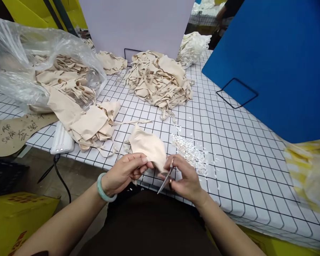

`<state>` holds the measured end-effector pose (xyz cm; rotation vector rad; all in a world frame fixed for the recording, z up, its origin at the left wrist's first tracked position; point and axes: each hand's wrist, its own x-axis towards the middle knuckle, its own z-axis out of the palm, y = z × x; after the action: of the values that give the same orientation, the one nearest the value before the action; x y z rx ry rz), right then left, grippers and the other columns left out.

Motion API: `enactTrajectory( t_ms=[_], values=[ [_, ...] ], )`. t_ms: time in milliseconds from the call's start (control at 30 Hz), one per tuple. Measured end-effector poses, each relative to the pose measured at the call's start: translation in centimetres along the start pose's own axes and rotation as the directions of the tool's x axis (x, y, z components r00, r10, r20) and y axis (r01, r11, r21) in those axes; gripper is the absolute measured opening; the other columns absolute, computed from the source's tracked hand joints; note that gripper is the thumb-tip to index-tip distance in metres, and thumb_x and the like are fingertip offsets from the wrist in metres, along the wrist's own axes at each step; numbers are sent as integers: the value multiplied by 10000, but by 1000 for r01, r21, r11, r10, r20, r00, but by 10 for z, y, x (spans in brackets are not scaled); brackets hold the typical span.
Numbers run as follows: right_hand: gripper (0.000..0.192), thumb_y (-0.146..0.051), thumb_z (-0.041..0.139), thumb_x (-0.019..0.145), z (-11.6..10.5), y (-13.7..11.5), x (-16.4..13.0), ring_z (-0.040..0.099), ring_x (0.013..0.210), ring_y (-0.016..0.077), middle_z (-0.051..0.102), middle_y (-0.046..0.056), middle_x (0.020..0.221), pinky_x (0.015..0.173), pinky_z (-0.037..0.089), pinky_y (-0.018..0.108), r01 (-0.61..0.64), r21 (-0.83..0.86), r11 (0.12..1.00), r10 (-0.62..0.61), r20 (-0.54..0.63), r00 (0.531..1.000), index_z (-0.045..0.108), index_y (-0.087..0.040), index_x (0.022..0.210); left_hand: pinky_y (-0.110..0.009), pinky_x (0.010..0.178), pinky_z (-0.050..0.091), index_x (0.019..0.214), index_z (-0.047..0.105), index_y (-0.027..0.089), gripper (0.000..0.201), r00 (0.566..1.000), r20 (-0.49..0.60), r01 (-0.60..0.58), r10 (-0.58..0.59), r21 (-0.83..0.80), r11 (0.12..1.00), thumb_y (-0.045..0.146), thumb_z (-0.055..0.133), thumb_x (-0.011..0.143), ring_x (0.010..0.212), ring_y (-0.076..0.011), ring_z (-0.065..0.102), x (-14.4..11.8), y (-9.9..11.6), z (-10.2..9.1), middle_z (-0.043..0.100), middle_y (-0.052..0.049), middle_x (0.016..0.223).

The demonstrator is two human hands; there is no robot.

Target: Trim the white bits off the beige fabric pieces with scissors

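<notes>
At the table's near edge, my left hand [130, 167] pinches the lower edge of a beige fabric piece [149, 145]. The cloth lies slightly curved on the checked tablecloth, pointing away from me. My right hand [185, 177] is closed around small scissors [165, 180], whose blades point down toward my body. Its fingertips touch the right corner of the same fabric. Just beyond this hand is a scatter of tiny pale clippings [192, 153]. Left of the fabric lies a loose stack of beige pieces [92, 122].
A large heap of beige pieces [160, 80] sits at the back, near a white pile [193, 48]. On the left are a clear plastic bag [13, 46], a white power bank [62, 138] with a cable and a marked brown pattern [18, 133]. A blue panel [277, 64] stands right.
</notes>
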<state>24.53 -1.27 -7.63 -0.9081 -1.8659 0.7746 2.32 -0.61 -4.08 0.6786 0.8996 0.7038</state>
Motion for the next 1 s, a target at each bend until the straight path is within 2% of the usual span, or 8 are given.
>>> enactTrajectory(
  t_ms=[167, 300, 500, 567, 667, 767, 867, 1000],
  values=[
    [263, -206, 747, 785, 12, 0, 0, 648, 945, 211, 670, 55, 1001, 841, 529, 349, -236, 252, 939, 251, -29, 968, 600, -238, 1001, -212, 528, 254, 785, 717, 123, 290, 994, -26, -97, 102, 146, 985, 406, 694, 842, 578, -77, 339, 0, 6, 5, 472, 19, 628],
    [186, -287, 753, 797, 19, 1, 14, 637, 823, 179, 646, 27, 893, 771, 526, 318, -404, 345, 847, 372, 157, 915, 611, -221, 898, -227, 522, 245, 739, 704, 124, 299, 998, 7, -63, 62, 173, 983, 410, 703, 823, 569, -85, 314, -2, 7, 7, 478, 14, 614],
    [284, -335, 801, 767, 19, -5, 9, 600, 826, 166, 637, 26, 933, 746, 501, 295, -450, 454, 769, 400, 208, 893, 568, -226, 889, -231, 549, 321, 767, 734, 142, 278, 988, -35, -143, 151, 164, 976, 398, 675, 859, 596, -104, 373, -6, 6, 2, 503, -8, 647],
    [296, -352, 803, 760, 28, -7, 8, 568, 760, 144, 596, -2, 846, 720, 490, 279, -481, 478, 736, 456, 175, 872, 544, -224, 824, -251, 629, 410, 780, 749, 161, 254, 956, -15, -281, 293, 239, 929, 368, 653, 889, 693, -134, 479, -5, 6, 5, 555, -37, 741],
    [368, -402, 818, 729, 50, -10, 10, 545, 714, 128, 535, -37, 772, 719, 497, 274, -491, 624, 608, 546, 121, 829, 499, -231, 795, -328, 934, 457, 796, 763, 178, 227, 826, 55, -538, 561, 374, 756, 299, 621, 925, 1069, -220, 548, 1, 3, 15, 607, -95, 1054],
    [433, -438, 848, 682, 59, -11, 10, 567, 734, 141, 554, -33, 807, 737, 512, 295, -519, 681, 516, 557, 194, 808, 520, -242, 884, -346, 901, 493, 829, 737, 185, 258, 776, 36, -603, 629, 334, 725, 293, 552, 972, 1044, -220, 567, 10, -4, 26, 587, -96, 1096],
    [419, -456, 821, 720, 38, -11, 2, 583, 799, 173, 587, 2, 890, 763, 507, 324, -540, 558, 630, 531, 199, 824, 547, -247, 959, -326, 798, 512, 816, 702, 180, 284, 750, -30, -607, 661, 365, 706, 322, 526, 987, 1015, -225, 562, 18, -13, 33, 558, -91, 1006],
    [375, -489, 751, 783, -3, -12, -9, 561, 993, 249, 586, 63, 1023, 919, 457, 412, -483, 182, 856, 489, 14, 872, 606, -245, 1027, -349, 883, 495, 823, 691, 172, 289, 706, -22, -606, 708, 497, 621, 328, 517, 993, 1135, -250, 514, 25, -22, 38, 530, -102, 1031]
  ],
)
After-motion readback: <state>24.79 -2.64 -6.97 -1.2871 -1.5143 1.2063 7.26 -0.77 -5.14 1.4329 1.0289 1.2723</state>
